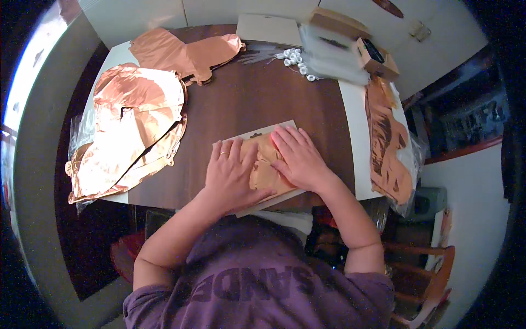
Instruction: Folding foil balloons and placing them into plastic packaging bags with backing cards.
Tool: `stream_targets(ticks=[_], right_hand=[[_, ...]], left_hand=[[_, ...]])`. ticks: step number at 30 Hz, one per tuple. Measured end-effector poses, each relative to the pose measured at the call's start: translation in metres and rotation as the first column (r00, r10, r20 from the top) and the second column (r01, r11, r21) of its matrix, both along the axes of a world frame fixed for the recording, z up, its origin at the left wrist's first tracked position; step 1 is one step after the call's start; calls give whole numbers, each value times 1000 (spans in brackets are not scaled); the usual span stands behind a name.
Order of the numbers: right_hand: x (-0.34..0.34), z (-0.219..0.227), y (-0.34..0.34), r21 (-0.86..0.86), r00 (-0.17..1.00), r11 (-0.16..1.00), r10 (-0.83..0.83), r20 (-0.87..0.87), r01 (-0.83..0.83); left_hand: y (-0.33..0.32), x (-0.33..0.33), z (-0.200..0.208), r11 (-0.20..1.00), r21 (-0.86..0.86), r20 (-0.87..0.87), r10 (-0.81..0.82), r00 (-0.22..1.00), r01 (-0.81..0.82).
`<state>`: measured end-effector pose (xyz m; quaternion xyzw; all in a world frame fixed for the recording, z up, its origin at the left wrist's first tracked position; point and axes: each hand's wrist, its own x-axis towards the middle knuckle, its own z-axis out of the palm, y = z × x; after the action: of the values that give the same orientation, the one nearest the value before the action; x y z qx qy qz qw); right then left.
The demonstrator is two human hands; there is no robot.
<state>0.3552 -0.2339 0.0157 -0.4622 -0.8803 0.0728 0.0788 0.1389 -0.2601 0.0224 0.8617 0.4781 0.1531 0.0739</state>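
Close to the table's near edge lies a folded copper-coloured foil balloon (264, 176) on a pale flat sheet (286, 125). A dark hang hole shows at the sheet's far edge. My left hand (233, 172) rests on the left part of the foil, fingers spread, with a ring on one finger. Flat over the right part lies my right hand (300, 158), its fingers stretched out and pointing away to the left. Both palms touch the foil, and neither hand grips anything. Much of the foil is hidden under them.
Shiny copper foil balloons (139, 104) are piled at the left, with more foil (189, 55) behind. White ribbon rolls (296, 57), clear bags (331, 55), a flat pale box (268, 30) and an open carton (378, 57) sit at the back. Bagged foil (386, 148) lies right, above a wooden chair (433, 285).
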Motion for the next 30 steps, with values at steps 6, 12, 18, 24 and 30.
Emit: stream_targets(ticks=[6, 12, 18, 24, 30], right_hand=[[3, -5, -10, 6, 998, 1000, -27, -53, 28], [3, -3, -21, 25, 997, 997, -79, -15, 80], [3, -2, -35, 72, 989, 992, -99, -106, 107], [5, -14, -45, 95, 982, 989, -98, -163, 114], [5, -10, -50, 125, 971, 972, -176, -160, 196]], left_hand=[[-1, 9, -22, 996, 87, 53, -28, 998, 24], [-7, 8, -26, 996, 78, 77, -57, 995, 51], [-11, 3, -26, 992, -40, 100, -115, 988, 119], [-13, 2, -24, 988, 4, 162, -151, 975, 152], [-14, -1, -26, 984, 8, 132, -177, 975, 178]])
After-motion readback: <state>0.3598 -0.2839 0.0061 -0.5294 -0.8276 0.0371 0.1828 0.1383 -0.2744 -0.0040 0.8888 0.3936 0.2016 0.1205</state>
